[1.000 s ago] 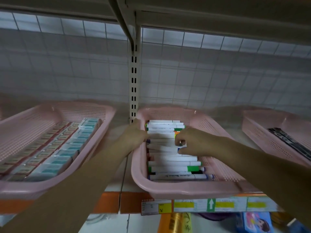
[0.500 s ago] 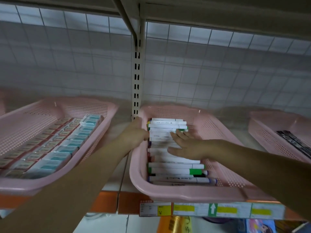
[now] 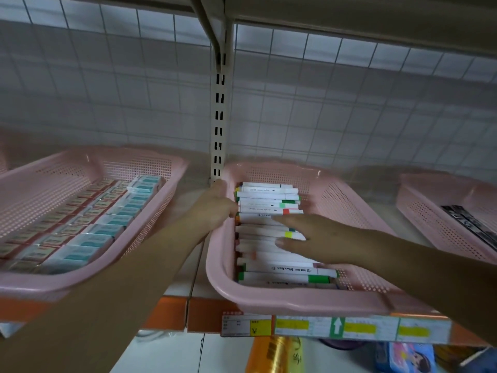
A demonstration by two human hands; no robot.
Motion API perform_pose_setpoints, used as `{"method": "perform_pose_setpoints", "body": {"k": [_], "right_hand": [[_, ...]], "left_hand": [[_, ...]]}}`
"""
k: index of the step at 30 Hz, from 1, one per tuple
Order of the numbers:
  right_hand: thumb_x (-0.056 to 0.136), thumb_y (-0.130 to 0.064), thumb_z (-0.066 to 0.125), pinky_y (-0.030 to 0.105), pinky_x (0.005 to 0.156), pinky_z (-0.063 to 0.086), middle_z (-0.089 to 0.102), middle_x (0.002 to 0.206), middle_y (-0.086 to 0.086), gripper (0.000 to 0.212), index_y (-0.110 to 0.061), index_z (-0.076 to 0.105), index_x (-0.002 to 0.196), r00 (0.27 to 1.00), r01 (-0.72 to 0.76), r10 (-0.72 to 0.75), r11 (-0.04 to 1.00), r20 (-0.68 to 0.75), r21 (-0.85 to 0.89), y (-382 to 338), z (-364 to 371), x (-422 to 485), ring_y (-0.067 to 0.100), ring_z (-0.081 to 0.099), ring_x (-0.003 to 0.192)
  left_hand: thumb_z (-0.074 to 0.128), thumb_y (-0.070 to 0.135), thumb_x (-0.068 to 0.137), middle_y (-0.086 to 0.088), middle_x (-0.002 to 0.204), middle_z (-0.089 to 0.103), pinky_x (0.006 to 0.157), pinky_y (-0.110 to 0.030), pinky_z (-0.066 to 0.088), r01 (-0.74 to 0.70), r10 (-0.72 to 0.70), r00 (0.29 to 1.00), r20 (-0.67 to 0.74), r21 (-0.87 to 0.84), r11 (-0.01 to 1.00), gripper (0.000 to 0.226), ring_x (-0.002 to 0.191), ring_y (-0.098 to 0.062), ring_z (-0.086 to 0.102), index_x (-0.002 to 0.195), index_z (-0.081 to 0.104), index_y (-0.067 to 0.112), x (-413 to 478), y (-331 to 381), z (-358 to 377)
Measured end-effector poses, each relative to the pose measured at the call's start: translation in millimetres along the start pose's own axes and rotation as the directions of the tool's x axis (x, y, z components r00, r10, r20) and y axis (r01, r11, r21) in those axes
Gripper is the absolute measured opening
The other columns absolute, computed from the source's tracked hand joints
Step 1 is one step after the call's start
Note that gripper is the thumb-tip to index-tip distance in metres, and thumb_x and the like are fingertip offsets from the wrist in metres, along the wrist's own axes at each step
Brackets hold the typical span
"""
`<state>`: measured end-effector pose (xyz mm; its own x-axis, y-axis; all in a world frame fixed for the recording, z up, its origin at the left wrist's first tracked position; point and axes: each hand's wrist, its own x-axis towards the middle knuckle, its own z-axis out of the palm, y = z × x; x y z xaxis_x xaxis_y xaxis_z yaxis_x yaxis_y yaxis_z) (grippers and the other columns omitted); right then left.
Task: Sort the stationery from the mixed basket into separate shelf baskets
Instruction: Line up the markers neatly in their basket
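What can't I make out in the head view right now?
Head view:
White marker pens under the right hand: covered, in the middle pink perforated plastic basket.
Left hand: back faces camera at that basket's rim; grip unclear.
Flat black items in the right pink basket: cut by frame edge.
Shelf-edge price labels: print blurred.

Both bare arms are stretched out from the bottom of the frame toward the middle. The left hand (image 3: 215, 208) is seen just left of the middle, with its fingers curled over the rim of the middle basket (image 3: 295, 300). The right hand (image 3: 320, 238) is held flat, palm down, right of the middle. Its fingers (image 3: 282, 218) are kept straight, spread a little, and pointed left.
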<state>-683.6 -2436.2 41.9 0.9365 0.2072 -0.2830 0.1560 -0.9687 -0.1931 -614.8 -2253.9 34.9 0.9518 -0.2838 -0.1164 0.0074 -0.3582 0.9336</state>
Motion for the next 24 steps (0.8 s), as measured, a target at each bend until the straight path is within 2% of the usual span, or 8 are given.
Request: {"method": "perform_pose_setpoints", "body": {"k": [2,4,5,11,16,19,21,24], "right_hand": [[0.095,-0.052,0.032,0.034,0.119,0.0,-0.014,0.156,-0.006,0.073,-0.025,-0.009,0.149,1.0,0.003,-0.003,0.999,0.009,-0.034,0,2,10,0.012,-0.01,0.144],[0.093,-0.059,0.027,0.039,0.117,-0.009,-0.028,0.152,-0.006,0.078,-0.026,-0.02,0.145,0.993,-0.003,0.019,0.991,0.113,-0.137,0,10,17,0.015,-0.024,0.141],[0.092,-0.061,0.025,0.04,0.115,-0.01,-0.031,0.15,-0.006,0.079,-0.027,-0.022,0.144,0.987,-0.004,0.03,0.987,0.16,-0.16,1,14,19,0.016,-0.026,0.14],[0.094,-0.058,0.018,0.035,0.113,-0.017,-0.042,0.142,-0.01,0.073,-0.029,-0.031,0.139,0.964,0.12,-0.053,0.96,0.26,-0.252,-3,18,0,0.011,-0.033,0.135],[0.096,-0.054,0.02,0.033,0.109,-0.018,-0.043,0.138,-0.012,0.071,-0.029,-0.03,0.14,0.963,0.183,-0.109,0.937,0.248,-0.297,-8,21,3,0.01,-0.033,0.135],[0.095,-0.056,0.017,0.033,0.11,-0.019,-0.04,0.14,-0.014,0.07,-0.029,-0.03,0.14,0.967,0.164,-0.101,0.949,0.233,-0.271,-5,23,6,0.009,-0.033,0.134],[0.094,-0.058,0.013,0.032,0.109,-0.019,-0.039,0.143,-0.013,0.069,-0.03,-0.031,0.139,0.979,0.104,-0.069,0.98,0.194,-0.172,-2,23,10,0.009,-0.032,0.135],[0.093,-0.059,0.011,0.035,0.111,-0.017,-0.035,0.148,-0.006,0.07,-0.025,-0.025,0.143,0.993,-0.011,0.021,0.997,0.115,-0.082,4,21,26,0.012,-0.03,0.137]], "left_hand": [[0.049,-0.004,0.084,-0.003,0.151,0.026,0.069,-0.011,0.031,0.006,-0.006,1.0,-0.005,0.006,1.0,0.072,0.119,-0.011,0.033,0.147,0.022,0.016,1,-1,0],[0.049,-0.004,0.084,-0.003,0.154,0.021,0.086,-0.017,0.026,0.014,-0.014,1.0,-0.004,0.008,1.0,0.074,0.134,-0.017,0.028,0.148,0.018,0.017,1,-2,0],[0.049,-0.004,0.084,-0.003,0.154,0.02,0.088,-0.019,0.025,0.017,-0.017,1.0,-0.001,0.008,1.0,0.075,0.137,-0.019,0.026,0.149,0.017,0.017,1,-2,0],[0.049,-0.004,0.085,-0.003,0.154,0.02,0.086,-0.021,0.028,0.032,-0.032,0.999,-0.007,-0.012,0.999,0.076,0.137,-0.02,0.027,0.15,0.015,0.018,1,0,0],[0.05,-0.003,0.084,-0.003,0.154,0.02,0.088,-0.025,0.032,0.038,-0.038,0.999,-0.01,-0.019,0.999,0.078,0.135,-0.024,0.03,0.15,0.015,0.021,3,-2,0],[0.05,-0.003,0.084,-0.003,0.154,0.021,0.088,-0.025,0.03,0.038,-0.038,0.999,-0.007,-0.008,0.999,0.078,0.135,-0.022,0.03,0.149,0.016,0.021,4,-3,0],[0.05,-0.004,0.084,-0.003,0.154,0.021,0.085,-0.021,0.03,0.033,-0.033,0.999,-0.014,0.0,0.999,0.077,0.131,-0.021,0.033,0.149,0.016,0.021,5,-3,0],[0.05,-0.004,0.084,-0.003,0.153,0.022,0.071,-0.018,0.034,0.026,-0.027,0.999,-0.023,-0.008,1.0,0.077,0.121,-0.017,0.037,0.149,0.016,0.019,3,-1,1]]}}
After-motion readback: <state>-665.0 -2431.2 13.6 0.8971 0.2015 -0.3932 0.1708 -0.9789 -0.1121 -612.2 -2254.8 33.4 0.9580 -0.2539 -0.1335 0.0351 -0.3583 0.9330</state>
